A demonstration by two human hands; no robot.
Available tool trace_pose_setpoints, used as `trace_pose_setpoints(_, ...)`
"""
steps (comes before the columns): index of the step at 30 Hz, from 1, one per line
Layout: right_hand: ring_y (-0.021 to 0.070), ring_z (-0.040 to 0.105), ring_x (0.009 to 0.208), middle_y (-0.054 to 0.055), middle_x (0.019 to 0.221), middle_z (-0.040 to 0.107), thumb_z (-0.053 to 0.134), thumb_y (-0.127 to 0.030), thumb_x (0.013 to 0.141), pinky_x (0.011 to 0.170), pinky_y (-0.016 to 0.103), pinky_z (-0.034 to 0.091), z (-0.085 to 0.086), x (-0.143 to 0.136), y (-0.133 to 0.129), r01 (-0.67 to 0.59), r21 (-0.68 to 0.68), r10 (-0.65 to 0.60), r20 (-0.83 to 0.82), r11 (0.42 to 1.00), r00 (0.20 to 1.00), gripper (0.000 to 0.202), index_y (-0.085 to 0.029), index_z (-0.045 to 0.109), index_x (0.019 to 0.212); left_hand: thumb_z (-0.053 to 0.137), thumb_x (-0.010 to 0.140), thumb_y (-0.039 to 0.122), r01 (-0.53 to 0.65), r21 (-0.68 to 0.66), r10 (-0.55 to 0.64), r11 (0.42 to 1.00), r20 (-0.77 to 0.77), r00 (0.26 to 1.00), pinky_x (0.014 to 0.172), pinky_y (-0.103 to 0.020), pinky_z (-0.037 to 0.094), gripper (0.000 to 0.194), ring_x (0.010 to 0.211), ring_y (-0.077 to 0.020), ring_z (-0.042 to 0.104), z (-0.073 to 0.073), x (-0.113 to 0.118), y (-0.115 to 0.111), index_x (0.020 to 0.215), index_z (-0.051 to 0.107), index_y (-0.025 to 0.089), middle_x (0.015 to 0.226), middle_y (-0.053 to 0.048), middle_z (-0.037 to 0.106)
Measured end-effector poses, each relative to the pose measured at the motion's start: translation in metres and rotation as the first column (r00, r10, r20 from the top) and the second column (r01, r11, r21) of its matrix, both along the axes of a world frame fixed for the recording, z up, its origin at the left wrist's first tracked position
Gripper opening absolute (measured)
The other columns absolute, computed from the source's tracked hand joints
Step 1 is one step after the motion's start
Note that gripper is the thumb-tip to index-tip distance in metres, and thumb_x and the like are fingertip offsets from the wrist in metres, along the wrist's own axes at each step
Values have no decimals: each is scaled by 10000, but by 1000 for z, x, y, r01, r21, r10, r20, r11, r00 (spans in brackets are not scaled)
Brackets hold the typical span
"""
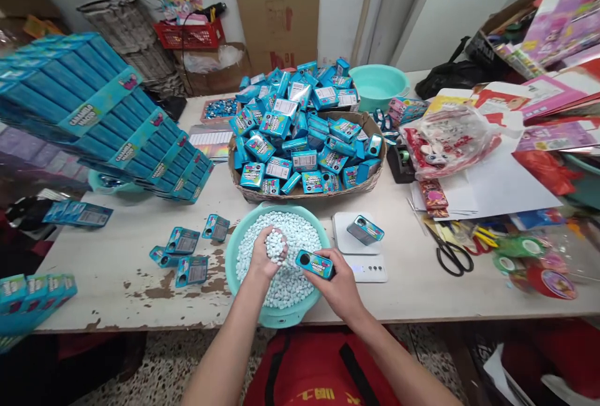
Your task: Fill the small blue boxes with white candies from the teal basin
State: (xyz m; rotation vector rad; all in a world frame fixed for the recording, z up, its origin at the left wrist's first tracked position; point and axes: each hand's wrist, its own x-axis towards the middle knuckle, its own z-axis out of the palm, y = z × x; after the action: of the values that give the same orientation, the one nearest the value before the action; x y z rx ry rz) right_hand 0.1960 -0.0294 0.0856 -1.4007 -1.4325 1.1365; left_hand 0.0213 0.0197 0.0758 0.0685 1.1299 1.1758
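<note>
A mint-green basin (233,250) full of small pale candies (300,231) stands before me at the table's front edge. My left hand (269,257) is cupped above it, palm up, fingers curled round a heap of the candies. In my right hand (340,284) is a small blue candy box (315,264), held over the basin's right side with a dark round hole showing at its end. Just right of the basin sits a white digital scale (342,234), with another blue box (365,230) on its plate. Several blue boxes (182,240) with round holes lie to the left.
Behind the basin a cardboard tray (244,192) is heaped with blue boxes. Tall stacked box displays (103,106) lean at the left. Black scissors (452,256), tape rolls (532,246) and a tape dispenser (402,163) lie to the right. An aqua bowl (379,84) stands at the back.
</note>
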Motion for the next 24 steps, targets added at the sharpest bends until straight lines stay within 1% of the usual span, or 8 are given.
trace_pose_setpoints(1,242,579,903,53,919,612,711,-301,686,801,367,466,-1,-5,3,-20,49,18,48,999,999,251,-223,604,900,616,664,354,-26,57,25,998,23,999,336,-190,316,218,387,-98,462,10,2,0,636,493,175,503,16,500)
trace_pose_setpoints(3,247,569,904,53,918,617,705,-270,686,800,378,454,-2,-16,8,-59,111,45,126,992,991,238,-230,614,902,615,662,351,-99,154,96,983,25,995,381,-199,374,227,425,-98,499,26,8,-1,631,477,175,536,17,523)
trace_pose_setpoints(6,257,550,900,49,915,628,702,-251,678,792,386,427,-2,-30,13,-92,149,56,229,985,972,261,-232,624,926,639,640,334,-190,190,205,963,-67,976,500,-235,464,225,559,-135,598,37,13,-2,674,488,169,655,-3,599)
trace_pose_setpoints(9,259,535,908,40,912,635,683,-257,690,779,372,400,0,-37,16,-108,159,55,306,981,950,261,-240,626,945,640,656,339,-170,251,213,953,-156,965,555,-249,477,224,642,-161,628,37,14,-3,737,509,176,670,7,590)
trace_pose_setpoints(13,257,527,914,29,910,636,672,-250,691,751,354,381,1,-39,19,-128,158,62,369,979,927,265,-251,625,951,623,671,319,-139,326,217,935,-216,952,582,-256,473,189,658,-150,624,36,14,-2,739,512,182,711,13,580)
trace_pose_setpoints(17,261,519,908,32,908,638,686,-226,676,758,359,387,1,-39,21,-140,146,82,349,979,934,276,-252,625,944,576,691,321,-146,359,235,922,-218,947,587,-267,466,155,608,-139,601,36,16,0,682,502,185,638,21,545)
trace_pose_setpoints(20,268,515,907,33,898,638,715,-202,649,768,370,391,3,-39,23,-135,129,86,332,982,939,294,-247,626,925,568,713,326,-136,362,241,922,-261,935,584,-266,458,203,560,-129,573,37,18,3,600,489,177,566,24,505)
trace_pose_setpoints(24,263,523,904,31,903,637,730,-205,648,777,375,395,5,-39,24,-138,125,95,300,982,949,297,-246,628,923,608,723,338,-175,353,278,919,-265,923,576,-257,452,257,518,-106,541,39,21,5,566,493,171,567,25,505)
